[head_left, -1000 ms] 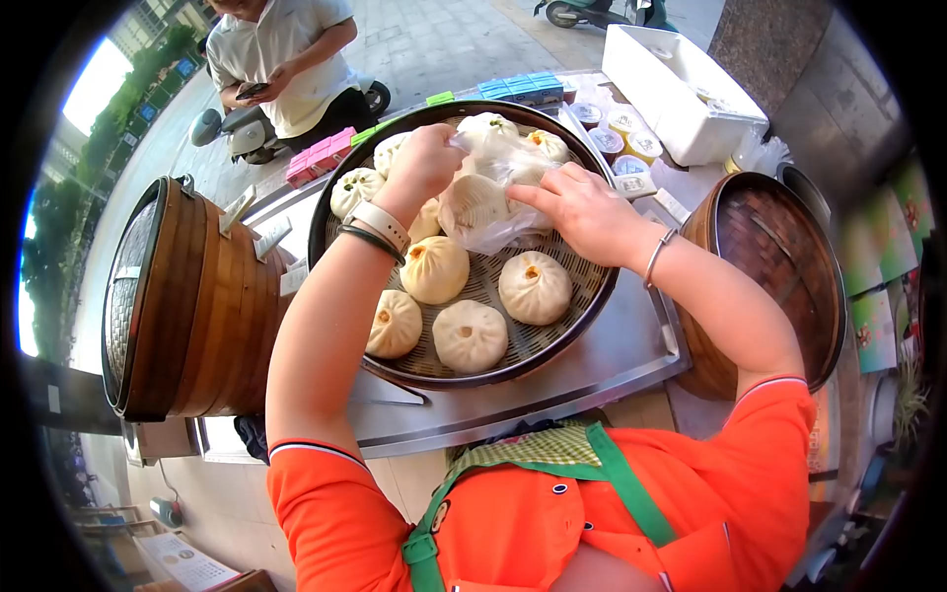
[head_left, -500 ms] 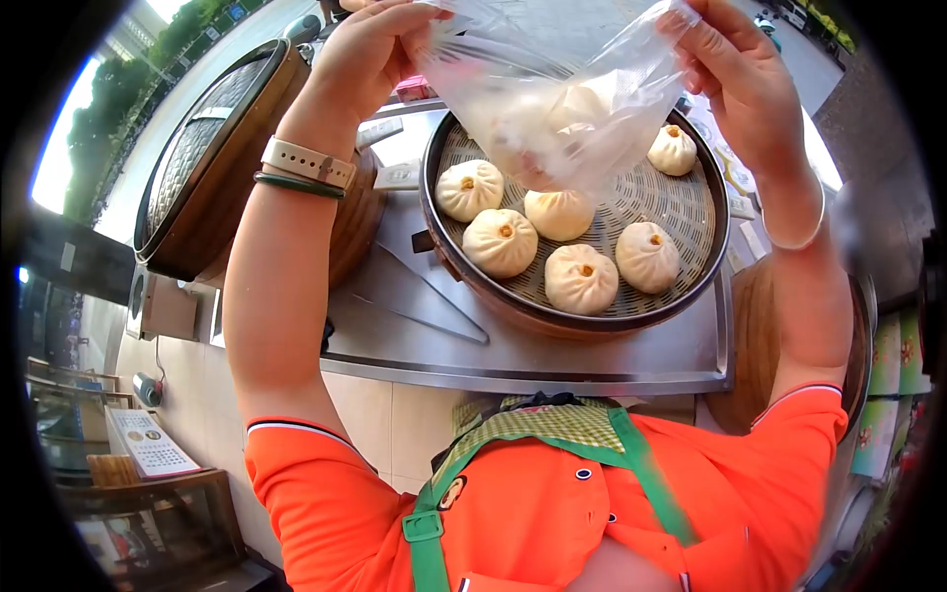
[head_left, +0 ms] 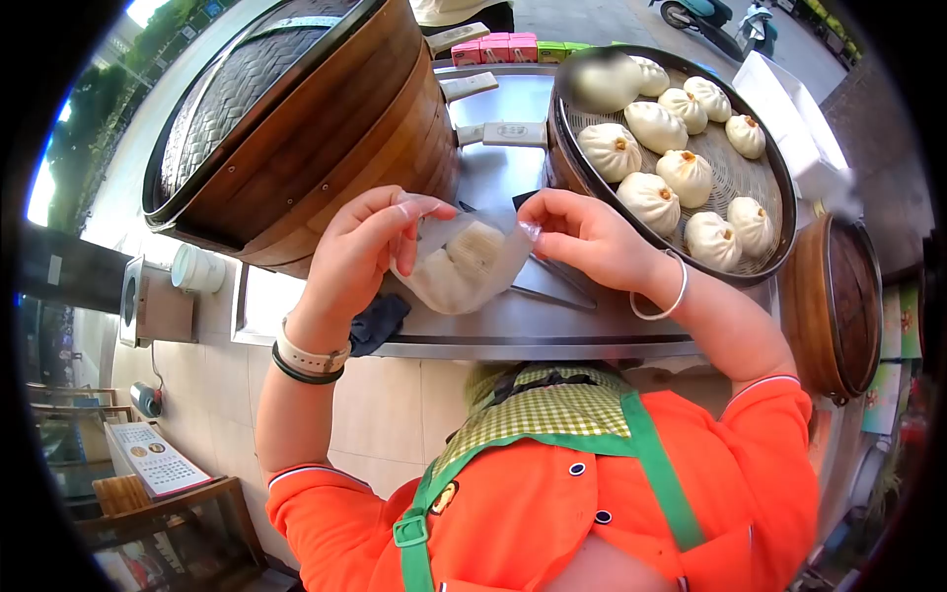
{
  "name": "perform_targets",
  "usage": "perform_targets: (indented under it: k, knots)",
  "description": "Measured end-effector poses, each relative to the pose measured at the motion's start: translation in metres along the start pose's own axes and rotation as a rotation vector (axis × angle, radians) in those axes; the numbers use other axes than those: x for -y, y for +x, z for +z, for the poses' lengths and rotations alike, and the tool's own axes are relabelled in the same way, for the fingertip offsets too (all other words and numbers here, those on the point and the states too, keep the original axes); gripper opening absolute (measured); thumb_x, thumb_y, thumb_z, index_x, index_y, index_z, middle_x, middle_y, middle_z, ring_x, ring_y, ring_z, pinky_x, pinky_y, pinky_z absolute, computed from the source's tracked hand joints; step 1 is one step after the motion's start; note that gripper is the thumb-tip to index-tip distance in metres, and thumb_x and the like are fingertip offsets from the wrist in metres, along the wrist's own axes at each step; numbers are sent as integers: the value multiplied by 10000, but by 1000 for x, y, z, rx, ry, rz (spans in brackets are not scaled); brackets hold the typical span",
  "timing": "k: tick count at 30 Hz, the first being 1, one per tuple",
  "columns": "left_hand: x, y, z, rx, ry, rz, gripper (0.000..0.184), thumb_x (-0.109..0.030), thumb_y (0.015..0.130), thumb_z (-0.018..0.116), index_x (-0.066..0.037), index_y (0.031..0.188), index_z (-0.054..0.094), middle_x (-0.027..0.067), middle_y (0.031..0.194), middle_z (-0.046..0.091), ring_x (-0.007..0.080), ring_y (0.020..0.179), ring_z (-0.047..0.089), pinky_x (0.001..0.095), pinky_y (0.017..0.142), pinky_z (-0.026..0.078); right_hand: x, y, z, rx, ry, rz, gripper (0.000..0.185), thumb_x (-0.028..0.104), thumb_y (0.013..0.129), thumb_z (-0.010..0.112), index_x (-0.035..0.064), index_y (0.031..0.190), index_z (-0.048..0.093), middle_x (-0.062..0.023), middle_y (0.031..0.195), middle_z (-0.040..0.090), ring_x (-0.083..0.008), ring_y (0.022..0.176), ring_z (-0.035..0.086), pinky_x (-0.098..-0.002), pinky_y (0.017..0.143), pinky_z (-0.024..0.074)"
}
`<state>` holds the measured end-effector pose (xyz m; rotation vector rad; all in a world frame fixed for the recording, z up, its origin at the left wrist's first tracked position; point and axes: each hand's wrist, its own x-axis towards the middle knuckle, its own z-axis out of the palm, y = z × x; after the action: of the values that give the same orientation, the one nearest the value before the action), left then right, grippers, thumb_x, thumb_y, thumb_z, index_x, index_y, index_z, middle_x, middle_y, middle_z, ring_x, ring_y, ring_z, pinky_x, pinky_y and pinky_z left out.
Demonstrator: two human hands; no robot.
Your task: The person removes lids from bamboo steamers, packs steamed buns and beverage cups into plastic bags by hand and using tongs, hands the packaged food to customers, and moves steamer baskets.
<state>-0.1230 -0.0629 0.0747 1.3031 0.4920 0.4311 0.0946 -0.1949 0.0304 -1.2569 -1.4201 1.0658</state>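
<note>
One edge of a clear, thin plastic bag (head_left: 456, 294) is pinched by the thumb and fingers of the left hand (head_left: 367, 237); the opposite edge is pinched by the right hand (head_left: 592, 235), with neither hand spread wide. The bag is held at mid-frame, pale, rounded buns (head_left: 476, 249) visible inside. The step in hand appears to be the handling of the filled bag by its mouth; a secure grip on both edges seems called for next. Slim metal tongs (head_left: 552, 297) are seen beneath, on a silver steel counter (head_left: 518, 97). At upper right, pleated white buns (head_left: 684, 178) are held in a round bamboo steamer (head_left: 752, 185).
</note>
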Motion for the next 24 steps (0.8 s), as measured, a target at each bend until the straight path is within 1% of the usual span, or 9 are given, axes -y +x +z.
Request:
perform_targets:
  k: [2, 5, 7, 9, 11, 17, 19, 21, 24]
  knots:
    - [22, -13, -14, 18, 91, 12, 180, -132, 848, 456, -6, 758, 547, 149, 921, 617, 80, 521, 454, 208, 552, 394, -31, -11, 11, -106, 57, 99, 401, -39, 734, 473, 23, 1126, 415, -53, 1060, 454, -93, 876, 486, -237, 829, 418]
    - [31, -16, -23, -2, 168, 20, 205, -130, 853, 436, 19, 839, 576, 159, 919, 618, 89, 517, 446, 206, 557, 385, -96, -24, 45, -188, -875, 67, 591, 27, 696, 558, 12, 1245, 341, -164, 1093, 472, -285, 947, 529, -371, 863, 426]
    - [28, -15, -24, -20, 200, 4, 227, -130, 853, 430, 30, 883, 588, 159, 907, 618, 92, 521, 452, 205, 564, 389, -121, -19, 62, -142, -955, 200, 645, 54, 688, 576, 8, 1272, 305, -187, 1094, 467, -330, 953, 522, -398, 859, 423]
    - [23, -13, -21, -62, 80, -1, 208, -138, 854, 460, -24, 693, 527, 132, 909, 618, 80, 545, 481, 230, 602, 413, -123, -21, 61, -102, -1033, 335, 703, 82, 680, 593, 3, 1300, 270, -209, 1096, 461, -376, 960, 515, -426, 855, 420]
    - [20, -12, -15, -66, 116, -34, 197, -130, 856, 452, -23, 706, 522, 152, 935, 616, 89, 561, 486, 228, 595, 413, -111, -33, 56, -87, -825, 474, 676, 105, 690, 567, 3, 1292, 277, -215, 1073, 479, -391, 926, 531, -433, 826, 440]
    - [44, -11, -1, -177, -183, 136, 226, -131, 898, 402, 24, 820, 546, 198, 977, 602, 124, 609, 536, 250, 660, 449, -64, -142, 25, -281, -828, 528, 715, 157, 670, 590, 18, 1299, 279, -205, 1041, 484, -362, 879, 555, -414, 760, 466]
    - [75, -9, -15, -140, -138, 136, 234, -119, 912, 381, 37, 881, 553, 191, 979, 605, 155, 722, 596, 263, 692, 467, -57, -175, 24, -326, -897, 472, 720, 133, 654, 597, 26, 1296, 290, -174, 1011, 495, -312, 810, 576, -387, 694, 482]
    - [97, -8, -24, -253, -30, 1, 209, -103, 904, 412, 33, 910, 571, 164, 949, 615, 163, 780, 595, 260, 731, 460, -56, -202, 27, -397, -823, 466, 708, 122, 652, 611, 29, 1283, 306, -147, 973, 502, -277, 765, 573, -367, 664, 483]
    - [96, -7, -29, -223, 600, 115, 186, -101, 894, 467, 43, 890, 587, 115, 968, 600, 164, 855, 563, 249, 778, 429, -46, -249, 10, -694, -803, 389, 685, 92, 645, 646, 35, 1254, 337, -99, 903, 506, -212, 693, 554, -327, 622, 479]
